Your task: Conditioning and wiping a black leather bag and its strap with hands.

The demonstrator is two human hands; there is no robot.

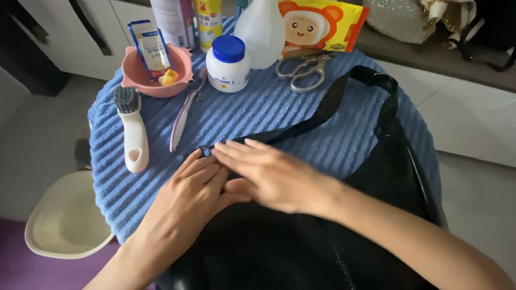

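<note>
On the blue towel (301,113), a glossy black bag (279,252) lies flat.

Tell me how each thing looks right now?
Black bag: lying flat on the blue towel, strap looped out.
Left hand: open, flat on the bag.
Right hand: open, flat on the bag.
White jar: blue lid on, upright.
Scissors: shut, lying flat.
Brush: lying down.
Pink bowl: upright, packet inside.

Bare blue towel (301,115) is lying open between the black bag (301,252) and the far clutter. A white brush (133,131) and pink comb (181,115) are blocking the left, scissors (305,70) and white jar (228,64) crowding the back.
</note>
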